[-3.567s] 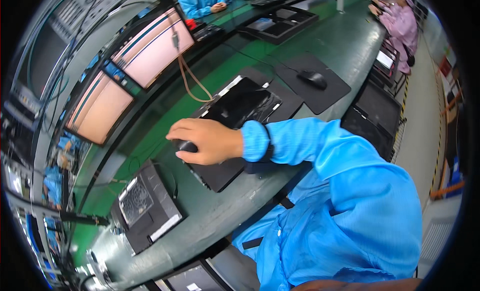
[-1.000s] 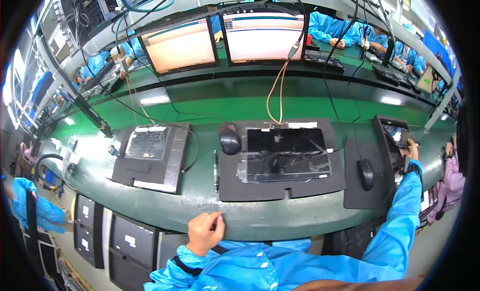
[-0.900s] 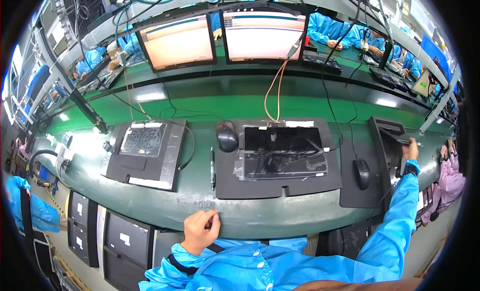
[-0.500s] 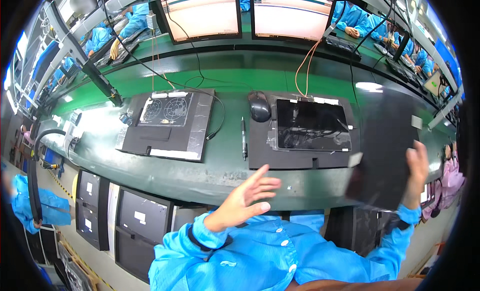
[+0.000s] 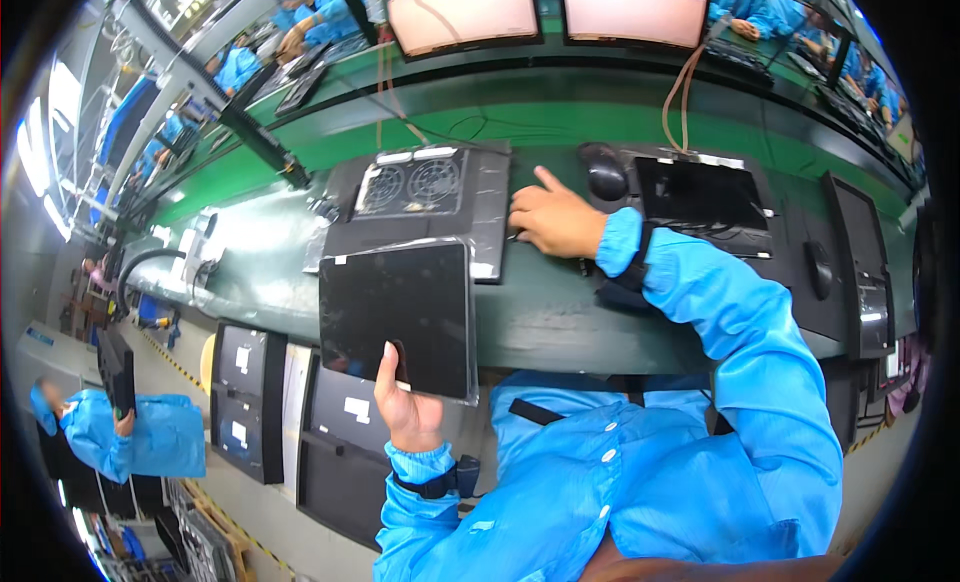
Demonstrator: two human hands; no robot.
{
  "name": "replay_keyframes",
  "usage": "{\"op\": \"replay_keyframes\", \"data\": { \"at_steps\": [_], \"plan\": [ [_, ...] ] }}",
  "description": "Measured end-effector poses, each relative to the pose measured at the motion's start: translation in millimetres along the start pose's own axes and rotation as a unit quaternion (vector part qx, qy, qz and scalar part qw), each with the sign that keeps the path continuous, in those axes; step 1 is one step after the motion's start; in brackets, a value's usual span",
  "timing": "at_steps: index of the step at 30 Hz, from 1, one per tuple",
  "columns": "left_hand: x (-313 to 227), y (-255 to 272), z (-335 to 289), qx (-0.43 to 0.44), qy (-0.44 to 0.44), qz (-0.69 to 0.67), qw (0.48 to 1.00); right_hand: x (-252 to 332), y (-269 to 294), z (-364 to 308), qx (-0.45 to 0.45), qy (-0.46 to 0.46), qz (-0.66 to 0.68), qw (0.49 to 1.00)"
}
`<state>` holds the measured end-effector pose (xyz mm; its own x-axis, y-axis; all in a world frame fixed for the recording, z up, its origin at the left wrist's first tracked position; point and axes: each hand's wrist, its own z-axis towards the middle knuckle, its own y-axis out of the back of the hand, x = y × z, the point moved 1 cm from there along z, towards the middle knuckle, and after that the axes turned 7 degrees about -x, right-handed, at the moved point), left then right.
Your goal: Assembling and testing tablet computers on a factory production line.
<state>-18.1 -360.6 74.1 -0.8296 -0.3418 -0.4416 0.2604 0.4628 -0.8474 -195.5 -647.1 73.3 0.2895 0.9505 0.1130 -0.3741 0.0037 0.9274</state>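
My left hand [image 5: 408,412] grips the lower edge of a black-screened tablet [image 5: 400,312], thumb on its front. The tablet is held tilted over the table's front edge, partly in front of the left black pad [image 5: 490,217]. A clear plate with printed circles [image 5: 412,185] lies on that pad. My right hand [image 5: 557,222] is at the pad's right side, with some fingers curled and one stretched out. A small dark thing shows at its fingertips, too hidden to name. Further right, a second tablet [image 5: 703,195] rests on another black pad beside a black mouse [image 5: 605,172].
At the right end of the green table [image 5: 560,327] stand a black tray [image 5: 858,262] and another mouse [image 5: 820,270]. Two monitors [image 5: 465,17] are at the back. Black cases [image 5: 245,397] stand below on the left, near a person in blue [image 5: 135,432].
My left hand, empty before, now holds a tablet. My right hand has left the dark panel at the right and crossed to the middle of the table. The view has shifted.
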Motion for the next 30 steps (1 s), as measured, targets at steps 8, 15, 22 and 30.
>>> {"op": "replay_keyframes", "data": {
  "at_steps": [8,15,22,30],
  "plan": [
    [-11.7,5.6,26.2,-0.075,-0.051,-0.026,0.996,108.5,59.0,-26.1,-0.129,-0.089,0.365,0.918],
    [-28.4,8.8,2.9,-0.012,-0.059,0.218,0.974,89.6,112.6,-22.4,-0.241,0.034,0.194,0.950],
    [-54.5,-6.3,-49.5,0.112,0.072,0.584,0.801,85.2,158.9,-31.3,-0.180,0.158,0.156,0.958],
    [-40.2,-23.9,-58.2,0.213,0.070,0.692,0.686,97.3,153.0,-48.2,-0.127,0.170,0.148,0.966]
  ]
}}
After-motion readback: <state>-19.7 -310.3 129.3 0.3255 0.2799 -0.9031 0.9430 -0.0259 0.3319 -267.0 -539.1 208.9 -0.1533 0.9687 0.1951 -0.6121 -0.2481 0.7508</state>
